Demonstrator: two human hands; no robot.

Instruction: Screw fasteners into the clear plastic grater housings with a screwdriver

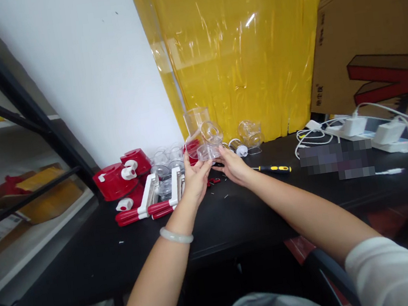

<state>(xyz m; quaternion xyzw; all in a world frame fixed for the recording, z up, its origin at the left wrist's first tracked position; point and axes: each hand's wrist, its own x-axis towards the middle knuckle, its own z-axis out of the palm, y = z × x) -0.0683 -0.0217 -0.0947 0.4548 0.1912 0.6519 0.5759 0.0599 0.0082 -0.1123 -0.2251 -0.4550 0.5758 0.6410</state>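
Observation:
Both of my hands hold up a clear plastic part [204,135], a tube-and-funnel body, above the black table [99,248]. My left hand [196,177] grips its lower left side with fingers curled round it. My right hand [233,165] grips the lower right side, fingers closed on the base. A pale bangle [176,236] sits on my left wrist. Small screws lie on the table under my hands.
Red housings [116,178] and red-and-white crank handles [146,204] lie to the left, with more clear parts [250,134] behind. A yellow-handled screwdriver [272,168] lies to the right. White chargers and cables [368,132] sit far right. Yellow film and a cardboard box stand behind.

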